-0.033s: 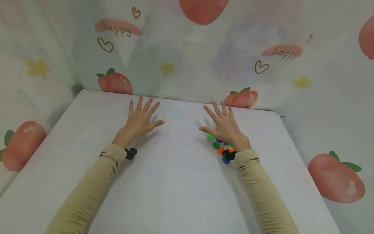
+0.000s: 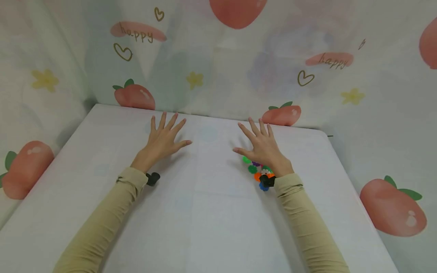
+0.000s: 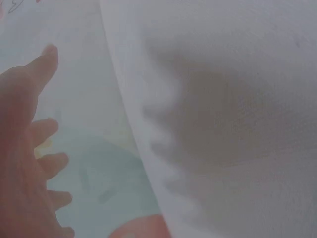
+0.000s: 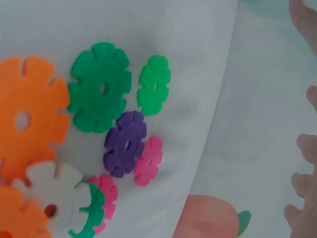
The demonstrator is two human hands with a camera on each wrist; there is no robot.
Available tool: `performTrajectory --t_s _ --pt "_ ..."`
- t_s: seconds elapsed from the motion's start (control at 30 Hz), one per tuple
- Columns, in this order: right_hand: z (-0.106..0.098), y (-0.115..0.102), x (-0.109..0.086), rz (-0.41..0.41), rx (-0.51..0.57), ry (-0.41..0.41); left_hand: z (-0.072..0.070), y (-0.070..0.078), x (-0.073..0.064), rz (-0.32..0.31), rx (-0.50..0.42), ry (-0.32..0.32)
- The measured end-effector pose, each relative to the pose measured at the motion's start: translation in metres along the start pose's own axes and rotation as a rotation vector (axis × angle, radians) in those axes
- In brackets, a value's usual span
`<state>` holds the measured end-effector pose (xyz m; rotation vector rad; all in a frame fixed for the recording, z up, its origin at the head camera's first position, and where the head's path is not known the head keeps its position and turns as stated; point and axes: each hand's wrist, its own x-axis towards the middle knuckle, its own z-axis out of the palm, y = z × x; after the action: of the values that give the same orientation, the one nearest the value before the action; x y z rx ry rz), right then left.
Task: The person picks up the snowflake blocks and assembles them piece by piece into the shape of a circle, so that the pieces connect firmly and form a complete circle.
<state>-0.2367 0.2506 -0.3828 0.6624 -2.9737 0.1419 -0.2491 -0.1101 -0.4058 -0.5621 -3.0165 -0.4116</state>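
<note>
My left hand [image 2: 161, 143] is held over the far left of the white table, fingers straight and spread, with nothing in it. Over the right side, my right hand [image 2: 265, 148] spreads its fingers the same way and is just as bare. Beneath that wrist lie several notched plastic discs, partly hidden by it in the head view. The right wrist view shows an orange disc [image 4: 37, 116], a dark green disc [image 4: 100, 88], a light green disc [image 4: 154, 85], a purple disc [image 4: 125, 144], a white disc [image 4: 62, 198] and a pink disc [image 4: 148, 161]. Some of them overlap.
The white tabletop [image 2: 205, 220] ends at a back edge just past my fingertips. A fabric backdrop [image 2: 218, 76] printed with fruit, hearts and flowers rises behind and beside it. Small black wrist cameras sit at both cuffs, the left camera [image 2: 153, 179] and the right camera [image 2: 267, 181].
</note>
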Motion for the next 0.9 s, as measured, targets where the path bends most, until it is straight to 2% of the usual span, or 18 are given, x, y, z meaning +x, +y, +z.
performTrajectory --t_s 0.23,0.4,0.57,0.77,0.9 --pt "0.000 0.005 -0.006 -0.021 0.019 0.038 -0.004 0.004 0.002 0.016 0.001 -0.005" --pt "0.002 0.011 -0.013 -0.047 0.085 0.061 0.002 0.022 0.012 0.090 -0.019 -0.029" --pt "0.005 0.019 -0.025 -0.047 0.182 0.039 0.015 0.059 0.029 0.179 -0.078 -0.101" --pt "0.010 0.033 -0.041 0.027 0.294 -0.030 0.040 0.113 0.052 0.307 -0.121 -0.214" --pt "0.014 0.039 -0.047 0.058 0.324 -0.074 0.052 0.141 0.063 0.343 -0.140 -0.270"
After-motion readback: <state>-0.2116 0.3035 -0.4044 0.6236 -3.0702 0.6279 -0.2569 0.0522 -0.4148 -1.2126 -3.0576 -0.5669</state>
